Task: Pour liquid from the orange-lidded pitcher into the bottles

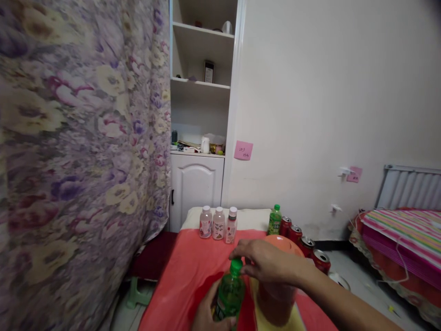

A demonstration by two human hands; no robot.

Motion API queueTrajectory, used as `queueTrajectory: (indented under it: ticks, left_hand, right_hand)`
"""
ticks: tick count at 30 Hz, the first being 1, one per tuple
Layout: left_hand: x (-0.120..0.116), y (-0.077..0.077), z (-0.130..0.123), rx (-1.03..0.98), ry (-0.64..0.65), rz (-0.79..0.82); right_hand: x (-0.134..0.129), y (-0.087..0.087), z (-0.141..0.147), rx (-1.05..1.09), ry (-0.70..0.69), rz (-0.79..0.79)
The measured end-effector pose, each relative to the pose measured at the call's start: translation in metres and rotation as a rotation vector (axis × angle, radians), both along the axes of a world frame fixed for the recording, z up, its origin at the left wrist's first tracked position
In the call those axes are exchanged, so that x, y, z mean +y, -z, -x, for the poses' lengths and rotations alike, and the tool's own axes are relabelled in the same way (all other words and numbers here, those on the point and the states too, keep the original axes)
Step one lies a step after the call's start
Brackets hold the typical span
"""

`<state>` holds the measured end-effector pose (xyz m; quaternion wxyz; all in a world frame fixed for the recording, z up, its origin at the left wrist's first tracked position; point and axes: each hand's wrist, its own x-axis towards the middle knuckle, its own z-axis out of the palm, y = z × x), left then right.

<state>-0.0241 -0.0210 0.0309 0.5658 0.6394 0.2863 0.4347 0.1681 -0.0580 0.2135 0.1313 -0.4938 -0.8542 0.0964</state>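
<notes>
My left hand (210,310) is wrapped round the body of a green plastic bottle (230,294) low in the head view. The bottle stands upright with its green cap (236,265) on. My right hand (257,259) reaches over from the right, with its fingers closed around the cap. Behind and under my right forearm is an orange-rimmed container (277,299) with reddish-brown content, partly hidden by the arm. It rests on something yellow (262,317).
Three clear labelled bottles (218,224) stand at the back of the red-covered table (186,262). Another green bottle (274,221) and several red cans (295,233) line its right side. A floral curtain (82,138) hangs left; a white cabinet (198,184) stands behind.
</notes>
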Motion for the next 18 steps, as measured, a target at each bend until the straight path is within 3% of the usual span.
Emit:
queueTrajectory:
  ticks: [6,13,18]
  left_hand:
    - [0.0000,0.0039,-0.0014,-0.061,0.079,0.020]
    - [0.0003,0.0002,0.0005,-0.010,0.018,0.004]
    - [0.0009,0.0016,-0.0001,-0.014,-0.026,-0.013]
  right_hand:
    - [0.0010,0.0026,0.0000,-0.029,0.142,-0.038]
    - [0.0008,0.0019,0.0008,0.071,0.054,0.021]
    - [0.0030,0.0044,-0.0001,0.066,0.148,-0.008]
